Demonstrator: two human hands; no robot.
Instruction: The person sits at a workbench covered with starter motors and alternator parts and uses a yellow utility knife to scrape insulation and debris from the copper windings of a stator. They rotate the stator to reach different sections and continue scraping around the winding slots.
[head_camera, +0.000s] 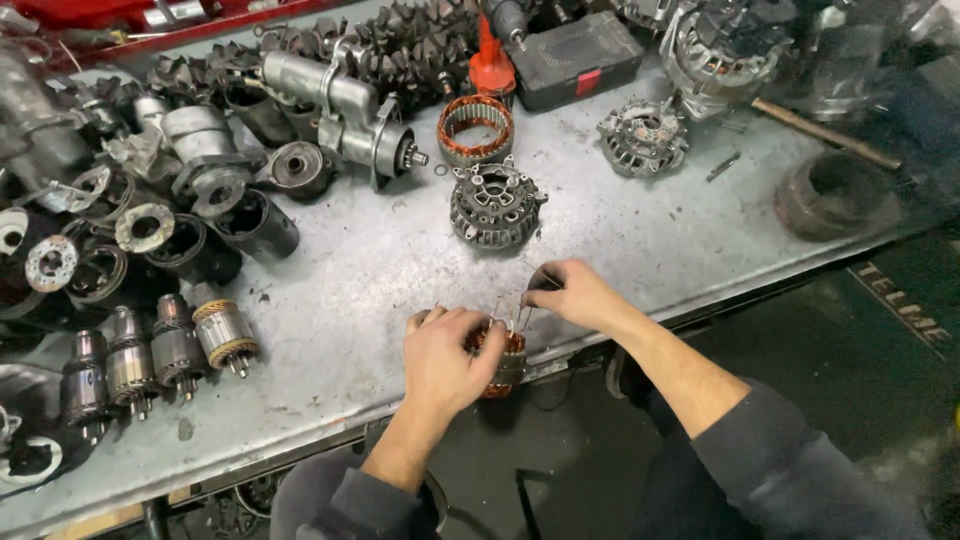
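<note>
Two hands were on one stator (503, 362) at the bench (640, 250) front edge: left hand (447, 362) was wrapped around its side, right hand (577, 294) was pinching the thin leads (518, 313) sticking up. Risks: stator half overhung the edge, so a slipped grip could drop it; hard pulling could snap a lead.

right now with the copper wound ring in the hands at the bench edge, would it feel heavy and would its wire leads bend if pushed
The copper wound ring is probably heavy for its size: it looks like a metal core packed with copper. The left hand wraps around it. Its thin wire leads, pinched by the right hand, would likely bend easily.
</note>
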